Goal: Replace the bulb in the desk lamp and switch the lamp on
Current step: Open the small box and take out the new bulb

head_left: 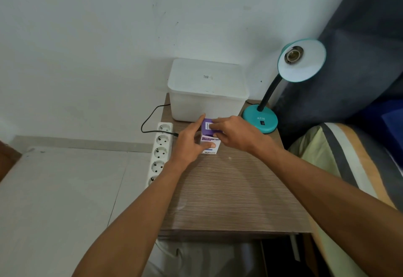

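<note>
Right now your small purple-and-white cardboard bulb box [209, 137] stands on the wood-grain tabletop [231, 189], just in front of the translucent white plastic tub [207, 90], and both your hands are on it. Your left hand [189, 143] grips the box from its left side, thumb across the white lower face and index finger running up past the purple top. Your right hand [234, 134] is closed over the top right corner, fingertips on the barcode flap, which looks to be the flap you are working open. Whether a bulb sits inside cannot be told from here

To the right, the teal gooseneck desk lamp [281, 85] stands with its shade tilted toward you and its socket [294, 54] bare, so the old bulb seems already out. A black rocker switch [263, 122] shows on the teal base

Mind a few things. Tug the flap hard and the bulb may shoot out and roll off the table edge. A swing of your right elbow could knock the lamp, which stands near that hand. The white multi-socket power strip [160, 152] lies along the left edge with the black cable [152, 122] beside it; if the lamp is live, keep fingers out of the open socket while you thread the new bulb
</note>
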`<state>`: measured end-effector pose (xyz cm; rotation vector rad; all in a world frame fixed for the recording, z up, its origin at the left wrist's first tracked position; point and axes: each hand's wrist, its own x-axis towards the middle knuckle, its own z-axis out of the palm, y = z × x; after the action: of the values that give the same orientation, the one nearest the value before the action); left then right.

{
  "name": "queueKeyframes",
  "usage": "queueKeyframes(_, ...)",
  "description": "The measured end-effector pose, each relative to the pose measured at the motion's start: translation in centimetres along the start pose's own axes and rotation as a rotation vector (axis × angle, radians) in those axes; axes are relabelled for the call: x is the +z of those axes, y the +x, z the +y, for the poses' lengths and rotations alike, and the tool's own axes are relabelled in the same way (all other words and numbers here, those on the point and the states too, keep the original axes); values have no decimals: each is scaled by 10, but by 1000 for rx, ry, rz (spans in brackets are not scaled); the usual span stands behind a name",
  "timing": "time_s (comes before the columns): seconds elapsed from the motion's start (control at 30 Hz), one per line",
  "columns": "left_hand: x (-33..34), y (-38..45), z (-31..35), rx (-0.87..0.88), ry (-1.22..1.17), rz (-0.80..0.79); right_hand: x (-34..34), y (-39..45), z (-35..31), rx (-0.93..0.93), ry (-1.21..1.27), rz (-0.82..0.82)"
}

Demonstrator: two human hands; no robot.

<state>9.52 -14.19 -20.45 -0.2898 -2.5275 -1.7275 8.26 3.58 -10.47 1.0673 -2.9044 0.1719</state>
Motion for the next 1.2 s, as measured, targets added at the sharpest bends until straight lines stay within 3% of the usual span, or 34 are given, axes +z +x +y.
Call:
queueKeyframes(0.17, 1, 0, 0, 7, 11, 7, 11, -9, -2, 48, 69, 111)
queueKeyframes(0.43, 4, -4, -4, 11, 13, 30, 7, 6, -4, 532, 519, 496)
queueKeyframes(0.57, 4, -4, -7, 52, 57, 24, 4, 16, -4, 631, 539, 617)
queueKeyframes(0.77, -4, 4, -5, 38, 54, -38, 7, 12, 3, 581, 396, 439)
queueKeyframes(0.97, -2, 4, -5, 29, 57, -33, 3, -2, -2, 529, 330, 129)
queueKeyframes(1.2, -3, 3, -4, 28, 82, -40, -8, 6, -4, 510, 366, -26)
